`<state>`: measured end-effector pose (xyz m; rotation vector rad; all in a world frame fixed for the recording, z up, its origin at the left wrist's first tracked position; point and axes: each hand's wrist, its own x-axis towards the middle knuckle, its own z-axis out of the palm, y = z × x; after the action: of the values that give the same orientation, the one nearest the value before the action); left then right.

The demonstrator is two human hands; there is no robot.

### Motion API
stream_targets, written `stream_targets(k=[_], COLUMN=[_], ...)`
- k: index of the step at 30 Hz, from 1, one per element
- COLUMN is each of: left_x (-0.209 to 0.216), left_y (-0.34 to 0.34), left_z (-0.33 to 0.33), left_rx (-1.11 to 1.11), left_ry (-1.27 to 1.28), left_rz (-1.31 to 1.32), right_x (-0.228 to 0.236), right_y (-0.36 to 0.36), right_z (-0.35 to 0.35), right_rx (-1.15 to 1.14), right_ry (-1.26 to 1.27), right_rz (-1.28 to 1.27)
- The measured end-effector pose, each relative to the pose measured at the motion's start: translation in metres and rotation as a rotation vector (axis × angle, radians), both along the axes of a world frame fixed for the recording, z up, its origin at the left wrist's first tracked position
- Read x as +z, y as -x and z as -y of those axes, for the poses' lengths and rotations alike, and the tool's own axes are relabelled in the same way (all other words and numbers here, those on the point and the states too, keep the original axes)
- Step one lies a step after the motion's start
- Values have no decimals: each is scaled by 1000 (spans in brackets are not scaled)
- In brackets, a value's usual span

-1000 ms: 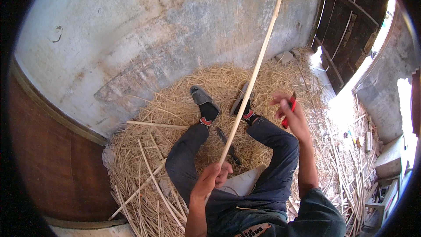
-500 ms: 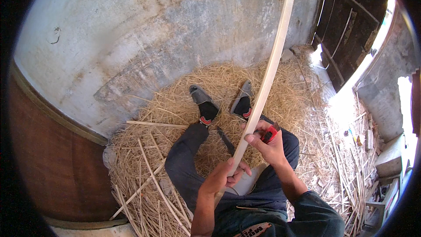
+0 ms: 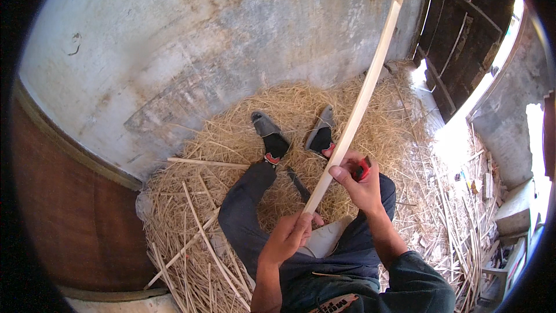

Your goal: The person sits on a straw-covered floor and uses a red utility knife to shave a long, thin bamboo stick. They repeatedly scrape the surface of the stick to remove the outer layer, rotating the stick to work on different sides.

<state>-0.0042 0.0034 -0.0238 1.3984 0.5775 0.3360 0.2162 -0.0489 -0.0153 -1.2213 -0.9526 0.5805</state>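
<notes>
A person sits on a heap of straw (image 3: 231, 156) with both legs stretched out toward a stained grey wall (image 3: 231, 40), and holds a long pale cane strip (image 3: 362, 101) in both hands. The left hand (image 3: 289, 235) is closed around the lower end of the strip, just above the lap, its grip curled tight on the wood with the knuckles facing up. The right hand (image 3: 356, 179) sits a little higher along the strip, touching it from the right; its fingers are pressed together around a small tool with a red handle (image 3: 363, 168), and the thumb side lies against the strip. How the tool's blade meets the wood cannot be told. From the hands the strip rises in a gentle bend up and to the right, crossing over the right shoe (image 3: 321, 133) and the straw, and runs out of the top edge of the view near the dark wooden door (image 3: 463, 35). The left shoe (image 3: 267, 133) lies just beside the right one, both toes pointing at the wall. The legs wear dark blue trousers (image 3: 243, 208), and a pale cloth (image 3: 327, 237) lies on the lap under the left hand. Loose pale sticks (image 3: 208, 163) lie scattered on the straw on the person's left, and more split strips litter the floor (image 3: 463, 237) on the right, where bright daylight falls in by the door
</notes>
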Motion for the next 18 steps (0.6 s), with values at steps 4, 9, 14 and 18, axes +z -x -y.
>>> stream_targets(k=[4,9,14,18], left_x=[11,19,28,26], left_y=[-2,-7,-11,-17], left_z=[3,1,1,4], left_rx=[101,161,167,187], left_ry=[-115,-221,-271,-333], left_rz=[-16,-9,-19,-39], right_x=[3,4,7,8], right_y=[-6,-6,-2,1], right_z=[1,17,23,20], right_rx=[-8,-26,-6,-64], right_ry=[-100,-14,-21,-128], right_rz=[198,490,709,845])
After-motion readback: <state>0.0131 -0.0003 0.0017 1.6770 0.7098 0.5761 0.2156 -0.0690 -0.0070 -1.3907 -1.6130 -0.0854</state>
